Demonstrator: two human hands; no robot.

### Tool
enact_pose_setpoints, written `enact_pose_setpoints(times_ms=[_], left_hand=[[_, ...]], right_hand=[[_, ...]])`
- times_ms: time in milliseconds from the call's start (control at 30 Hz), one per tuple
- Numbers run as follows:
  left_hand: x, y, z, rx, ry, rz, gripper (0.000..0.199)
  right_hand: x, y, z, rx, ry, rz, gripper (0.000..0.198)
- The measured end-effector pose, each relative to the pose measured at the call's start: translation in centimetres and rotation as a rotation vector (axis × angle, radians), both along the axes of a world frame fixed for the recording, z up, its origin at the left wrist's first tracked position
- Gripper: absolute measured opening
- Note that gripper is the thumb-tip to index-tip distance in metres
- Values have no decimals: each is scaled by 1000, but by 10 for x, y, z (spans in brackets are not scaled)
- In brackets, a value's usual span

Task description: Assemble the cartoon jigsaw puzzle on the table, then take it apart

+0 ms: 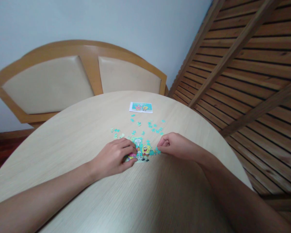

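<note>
A partly joined jigsaw puzzle (139,152) with cartoon figures, a yellow square one among them, lies on the table. My left hand (120,154) rests over the puzzle's left side, its fingers bent and the thumb apart from them, hiding part of the picture. To the right of the puzzle, my right hand (171,145) is closed in a pinch. A small teal puzzle piece (158,149) shows at its fingertips, mostly hidden by them. Loose teal pieces (157,130) are scattered beyond both hands.
A printed reference picture (141,107) lies farther back on the round wooden table (97,200). Behind the table stands a wooden bench with cream padded backrests (48,84). A slatted wooden panel (244,64) rises on the right, beside a pale wall.
</note>
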State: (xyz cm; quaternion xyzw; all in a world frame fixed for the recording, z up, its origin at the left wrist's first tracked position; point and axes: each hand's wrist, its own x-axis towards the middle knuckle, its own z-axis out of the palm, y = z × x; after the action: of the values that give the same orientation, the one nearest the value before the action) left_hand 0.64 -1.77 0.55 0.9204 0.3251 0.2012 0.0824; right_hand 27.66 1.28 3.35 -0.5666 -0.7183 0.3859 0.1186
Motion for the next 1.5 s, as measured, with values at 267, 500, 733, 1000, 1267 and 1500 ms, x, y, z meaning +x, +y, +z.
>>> enact_pose_setpoints(times_ms=[267, 500, 733, 1000, 1267, 1500], left_hand=[[0, 0, -2, -4, 10, -1, 16], [0, 0, -1, -1, 0, -5, 15], [0, 0, -2, -4, 10, -3, 15], [0, 0, -2, -6, 10, -30, 17], [1, -1, -2, -16, -8, -74, 18], [2, -3, -3, -36, -39, -144, 24]], right_hand=[[-6, -5, 9, 25, -109, -3, 7], [-4, -4, 7, 57, -142, 12, 11], [-5, -5, 3, 114, -105, 36, 13], [15, 14, 3, 260, -190, -154, 11], [24, 30, -18, 411, -187, -202, 27], [22, 34, -29, 486, -276, -146, 20]])
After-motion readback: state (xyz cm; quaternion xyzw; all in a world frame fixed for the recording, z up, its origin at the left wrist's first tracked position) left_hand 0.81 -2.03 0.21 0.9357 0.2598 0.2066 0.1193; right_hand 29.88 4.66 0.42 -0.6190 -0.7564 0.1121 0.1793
